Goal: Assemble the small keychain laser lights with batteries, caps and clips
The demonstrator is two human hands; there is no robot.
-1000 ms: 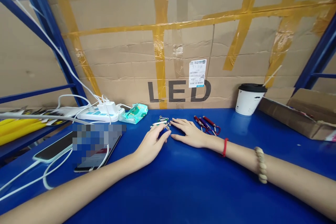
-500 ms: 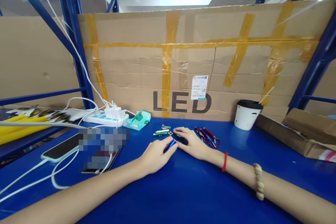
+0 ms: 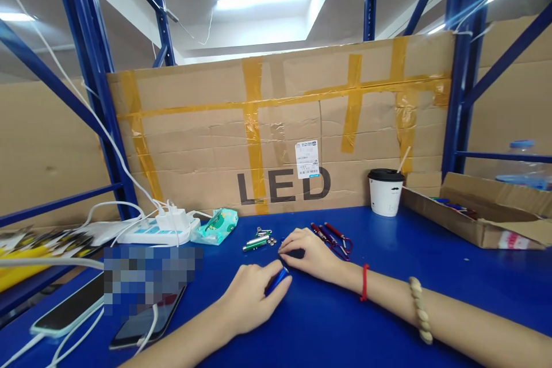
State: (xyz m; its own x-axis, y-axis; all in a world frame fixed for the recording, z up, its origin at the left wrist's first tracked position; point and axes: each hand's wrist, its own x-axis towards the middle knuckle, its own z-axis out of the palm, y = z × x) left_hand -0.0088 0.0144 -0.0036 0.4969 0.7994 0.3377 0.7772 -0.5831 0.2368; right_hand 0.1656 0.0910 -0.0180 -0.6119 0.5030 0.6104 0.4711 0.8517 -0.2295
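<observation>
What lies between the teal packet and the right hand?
Head view: green and silver tubes and small round silver pieces lie between the packet and right hand.

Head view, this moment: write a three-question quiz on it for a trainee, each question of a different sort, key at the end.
1. Multiple choice. What is between the fingers of the left hand?
A) a yellow tube
B) a shiny blue cylinder
C) a white cable

2. True or false. In the picture, the white paper cup with a black lid stands to the left of the open brown cardboard box.

3. Short answer. Which sits nearer the right hand: the thin red band or the pale beaded bracelet?

Key: 1. B. 2. True. 3. The thin red band.
</observation>
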